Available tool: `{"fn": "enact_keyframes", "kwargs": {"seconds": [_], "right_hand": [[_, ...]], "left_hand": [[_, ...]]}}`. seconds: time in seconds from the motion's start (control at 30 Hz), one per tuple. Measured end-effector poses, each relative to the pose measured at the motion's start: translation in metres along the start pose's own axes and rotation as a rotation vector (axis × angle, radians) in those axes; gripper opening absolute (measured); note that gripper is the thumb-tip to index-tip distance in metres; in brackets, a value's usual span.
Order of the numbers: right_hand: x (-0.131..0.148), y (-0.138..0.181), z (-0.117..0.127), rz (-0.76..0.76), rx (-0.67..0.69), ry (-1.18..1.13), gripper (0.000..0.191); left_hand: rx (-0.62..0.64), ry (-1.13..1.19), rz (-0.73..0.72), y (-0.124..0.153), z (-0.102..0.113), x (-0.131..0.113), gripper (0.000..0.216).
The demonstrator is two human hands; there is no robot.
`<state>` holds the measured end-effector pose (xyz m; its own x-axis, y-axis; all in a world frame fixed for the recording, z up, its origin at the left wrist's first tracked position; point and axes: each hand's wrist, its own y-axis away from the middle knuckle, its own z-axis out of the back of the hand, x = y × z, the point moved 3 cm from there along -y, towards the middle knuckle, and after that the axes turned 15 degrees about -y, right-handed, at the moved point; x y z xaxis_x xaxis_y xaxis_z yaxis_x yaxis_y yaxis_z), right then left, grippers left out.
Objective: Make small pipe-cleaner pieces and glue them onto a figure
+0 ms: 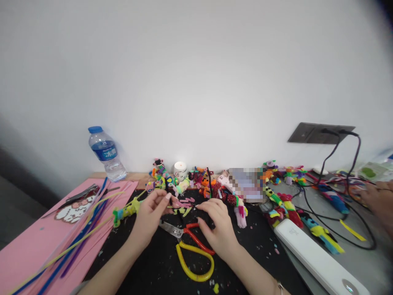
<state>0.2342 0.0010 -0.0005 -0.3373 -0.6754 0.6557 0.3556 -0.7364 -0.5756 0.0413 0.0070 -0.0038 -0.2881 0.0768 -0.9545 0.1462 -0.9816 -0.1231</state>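
My left hand point(152, 211) is closed in a pinch, thumb against fingers, on a short black pipe cleaner point(166, 186) that sticks up above the fingertips. Opposite it, my right hand point(217, 223) curves over the black mat point(147, 266), thumb and forefinger apart. Nothing shows between them. Scissors point(178, 232) with one red and one yellow handle lie on the mat between my forearms. Their red handle runs close under my right hand and the blade tip reaches near my left wrist. Pink and yellow-green pipe cleaner scraps point(184, 203) lie just beyond my fingers.
Colourful pipe cleaner figures point(208, 186) line the wall, with a white cup point(180, 170) among them. Left are a water bottle point(107, 155) and long pipe cleaners point(70, 250) on pink sheets point(27, 250). Right are a white device point(316, 256), black cables point(373, 241) and another person's hand point(379, 200).
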Motion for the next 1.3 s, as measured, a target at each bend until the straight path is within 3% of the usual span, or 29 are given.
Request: {"fn": "enact_keyframes", "kwargs": {"seconds": [0.1, 0.27, 0.47, 0.67, 0.9, 1.3], "right_hand": [[0.004, 0.001, -0.006, 0.01, 0.095, -0.022, 0.015], [0.003, 0.007, -0.018, -0.013, 0.149, -0.006, 0.011], [0.003, 0.01, -0.018, -0.005, 0.169, 0.007, 0.015], [0.004, 0.008, -0.013, -0.019, 0.135, -0.069, 0.016], [0.0, 0.006, -0.009, -0.098, 0.052, -0.307, 0.017], [-0.006, 0.008, -0.012, -0.146, 0.064, -0.333, 0.016]], "left_hand": [[0.16, 0.097, 0.065, 0.012, -0.024, 0.002, 0.02], [0.198, 0.016, -0.031, 0.024, -0.037, 0.001, 0.015], [0.202, 0.012, 0.02, 0.023, -0.035, 0.003, 0.016], [0.13, -0.009, 0.064, 0.019, -0.028, 0.005, 0.031], [0.188, 0.07, 0.097, 0.021, -0.033, 0.011, 0.03], [0.195, -0.036, 0.058, 0.02, -0.032, 0.008, 0.03]]}}
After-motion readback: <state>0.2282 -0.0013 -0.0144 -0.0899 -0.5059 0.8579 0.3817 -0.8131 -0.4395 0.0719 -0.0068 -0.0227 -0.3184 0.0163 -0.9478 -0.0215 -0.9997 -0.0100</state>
